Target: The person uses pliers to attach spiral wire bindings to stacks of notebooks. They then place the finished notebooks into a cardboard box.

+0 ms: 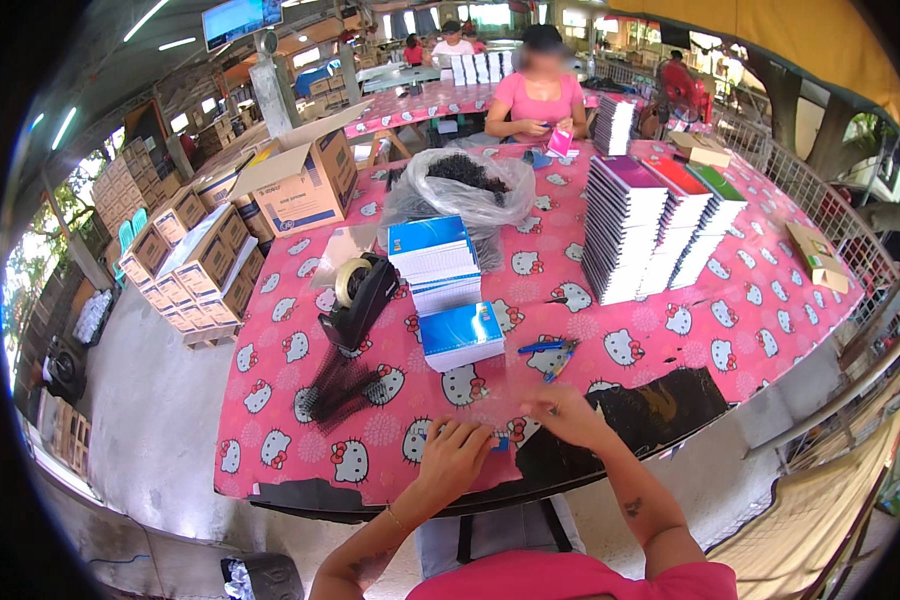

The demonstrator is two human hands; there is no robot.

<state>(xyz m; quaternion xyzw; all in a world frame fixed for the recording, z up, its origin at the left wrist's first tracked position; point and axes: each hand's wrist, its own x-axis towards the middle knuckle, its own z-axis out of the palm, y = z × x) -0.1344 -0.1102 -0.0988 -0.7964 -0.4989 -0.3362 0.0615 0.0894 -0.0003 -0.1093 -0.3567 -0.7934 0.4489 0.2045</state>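
My left hand [455,452] rests at the table's near edge, fingers bent together over a flat thing that it mostly hides. A small blue piece [500,443] shows beside its fingertips. To the right, my right hand [567,415] is closed in a pinch just above the tabletop; what it holds, perhaps clear film, is too faint to name. Beyond them stand a short stack of blue-covered booklets [462,336] and a taller blue-covered stack [433,262]. Blue pens [550,352] lie on the table to the right of these stacks.
A black tape dispenser [360,300] and dark mesh [340,392] lie left. Behind are a plastic bag [460,195] of black coils and an open carton [300,185]. Tall notebook stacks [620,230] stand right. A person in pink [540,98] works across the pink table [300,440].
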